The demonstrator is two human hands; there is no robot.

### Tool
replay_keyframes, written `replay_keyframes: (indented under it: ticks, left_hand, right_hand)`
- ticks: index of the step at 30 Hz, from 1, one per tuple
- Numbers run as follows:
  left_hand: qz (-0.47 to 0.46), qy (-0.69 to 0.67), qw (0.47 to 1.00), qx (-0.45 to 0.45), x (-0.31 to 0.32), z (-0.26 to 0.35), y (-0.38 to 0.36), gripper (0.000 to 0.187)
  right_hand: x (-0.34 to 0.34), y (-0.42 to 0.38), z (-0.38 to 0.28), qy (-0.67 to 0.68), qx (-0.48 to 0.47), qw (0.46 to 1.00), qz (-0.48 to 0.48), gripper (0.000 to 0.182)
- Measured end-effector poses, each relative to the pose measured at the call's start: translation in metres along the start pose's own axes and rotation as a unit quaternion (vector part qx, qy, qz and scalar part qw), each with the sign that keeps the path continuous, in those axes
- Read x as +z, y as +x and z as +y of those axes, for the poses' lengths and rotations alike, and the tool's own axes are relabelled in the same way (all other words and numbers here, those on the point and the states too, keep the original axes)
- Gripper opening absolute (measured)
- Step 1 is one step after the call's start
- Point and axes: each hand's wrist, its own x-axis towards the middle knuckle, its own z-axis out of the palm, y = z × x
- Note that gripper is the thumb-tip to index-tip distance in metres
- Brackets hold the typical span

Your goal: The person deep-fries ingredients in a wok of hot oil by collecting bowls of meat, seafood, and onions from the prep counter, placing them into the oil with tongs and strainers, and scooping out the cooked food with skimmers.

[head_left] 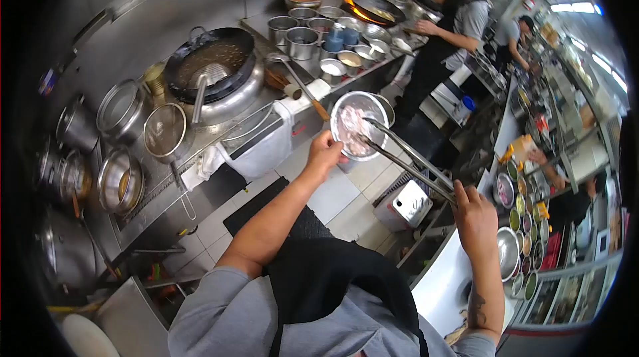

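My left hand (325, 153) grips the near-left rim of a round metal bowl (339, 105), held out in front of me over the floor. Pale pinkish pieces that look like raw meat (351, 124) lie inside. My right hand (474, 214) is closed around the handle end of long metal tongs (416, 160). Their tips reach into the bowl among the pieces, with the two arms a little apart. Ahead and to the left, a black wok (247, 57) on the range holds brown liquid and a metal skimmer (208, 80).
Metal pots (303, 40) and small containers line the range. Flames rise around a far wok (376, 9), where a co-worker (459, 24) stands. A mesh strainer (165, 132) rests at left beside a white cloth (269, 140). Several ingredient tubs (529, 237) sit on the right-hand counter.
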Motion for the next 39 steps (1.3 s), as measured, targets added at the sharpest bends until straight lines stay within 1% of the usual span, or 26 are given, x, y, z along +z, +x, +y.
replay_keyframes:
  ticks: [3,6,8,9,11,14,16,17,19,22,25,27,30,33,36,39]
  left_hand:
    - [0.061,-0.039,0.996,0.052,-0.041,0.042,0.011,0.005]
    - [0.113,-0.036,0.989,0.09,-0.081,0.07,0.021,0.003]
    - [0.144,-0.02,0.983,0.114,-0.103,0.09,0.022,0.006]
    - [0.15,-0.015,0.982,0.115,-0.114,0.094,0.024,0.004]
    - [0.159,-0.006,0.981,0.116,-0.135,0.098,0.031,0.01]
    - [0.158,-0.004,0.978,0.135,-0.155,0.105,0.035,0.007]
    - [0.161,-0.036,0.978,0.127,-0.161,0.113,0.035,0.004]
    - [0.162,-0.051,0.978,0.123,-0.164,0.117,0.036,0.007]
    - [0.151,-0.05,0.981,0.112,-0.174,0.12,0.039,0.006]
    - [0.149,-0.075,0.981,0.097,-0.189,0.117,0.049,0.005]
    - [0.156,-0.094,0.979,0.088,-0.198,0.115,0.059,0.002]
    - [0.158,-0.103,0.978,0.088,-0.201,0.117,0.065,0.006]
    - [0.178,-0.112,0.973,0.092,-0.2,0.125,0.076,0.006]
    - [0.197,-0.111,0.967,0.12,-0.192,0.137,0.083,0.002]
    - [0.205,-0.11,0.965,0.123,-0.196,0.135,0.102,0.005]
    - [0.232,-0.117,0.958,0.119,-0.196,0.136,0.117,0.004]
  right_hand:
    - [-0.021,0.058,-0.027,-0.032,-0.082,0.996,0.025,0.052]
    - [-0.032,0.103,-0.06,-0.064,-0.151,0.984,0.075,0.047]
    - [-0.039,0.128,-0.081,-0.076,-0.192,0.974,0.099,0.045]
    - [-0.04,0.138,-0.09,-0.075,-0.201,0.971,0.104,0.045]
    - [-0.043,0.155,-0.108,-0.073,-0.216,0.967,0.114,0.044]
    - [-0.041,0.178,-0.129,-0.076,-0.234,0.962,0.117,0.045]
    - [-0.038,0.192,-0.138,-0.081,-0.249,0.957,0.123,0.045]
    - [-0.038,0.197,-0.143,-0.078,-0.251,0.958,0.111,0.045]
    - [-0.036,0.208,-0.151,-0.073,-0.256,0.96,0.086,0.044]
    - [-0.031,0.219,-0.151,-0.045,-0.243,0.964,0.099,0.044]
    - [-0.03,0.231,-0.146,0.0,-0.201,0.974,0.107,0.038]
    - [-0.027,0.242,-0.142,0.021,-0.202,0.974,0.1,0.037]
    - [-0.015,0.263,-0.135,0.047,-0.207,0.973,0.091,0.036]
    - [0.001,0.288,-0.126,0.071,-0.22,0.968,0.093,0.036]
    - [0.014,0.32,-0.113,0.099,-0.233,0.964,0.084,0.036]
    - [0.023,0.353,-0.099,0.134,-0.247,0.957,0.066,0.035]
